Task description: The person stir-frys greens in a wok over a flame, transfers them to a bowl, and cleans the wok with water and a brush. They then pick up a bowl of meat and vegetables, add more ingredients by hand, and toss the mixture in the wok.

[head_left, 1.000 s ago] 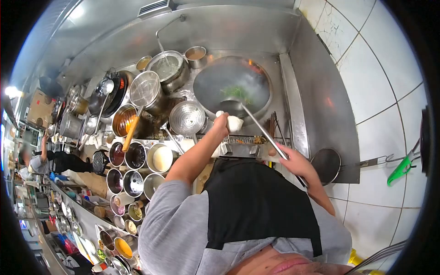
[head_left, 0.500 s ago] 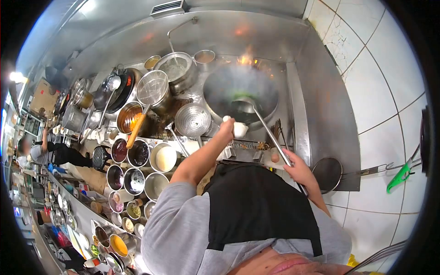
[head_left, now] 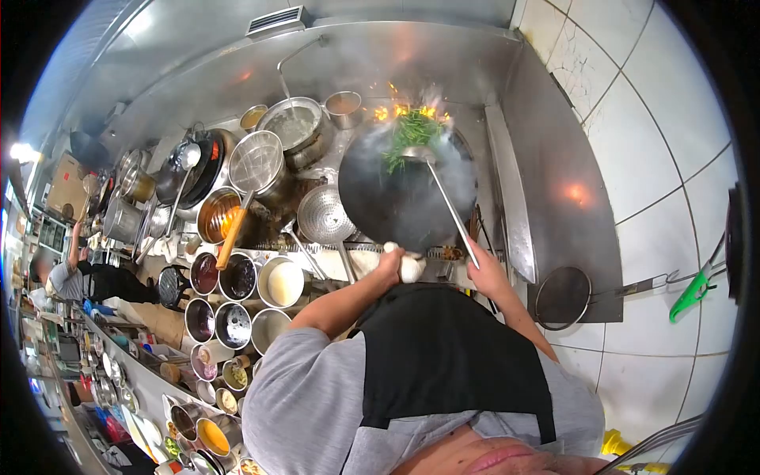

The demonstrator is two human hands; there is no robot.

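A large dark wok (head_left: 372, 198) sits over the burner, tilted, with smoke rising from it. Long green vegetables (head_left: 417, 131) are bunched at its far side, partly above the rim, against the flames. My left hand (head_left: 389, 264) is closed on a folded white cloth (head_left: 411, 268) at the wok's near edge; the part of the wok beneath the cloth is hidden. My right hand (head_left: 487, 274) grips the long metal handle of a ladle (head_left: 450, 202), whose bowl is at the greens inside the wok.
Orange flames (head_left: 396, 111) flare behind the wok. To its left are a perforated strainer (head_left: 323, 215), a wire-mesh skimmer (head_left: 256, 161) across a pot, and several sauce pots (head_left: 283, 282). A round mesh strainer (head_left: 563, 298) hangs at right. Another person (head_left: 111, 277) stands far left.
The wok has tipped and come nearer to me, with my left hand and the cloth. The greens have moved up to the far rim, and the flames have spread. The ladle has shifted left.
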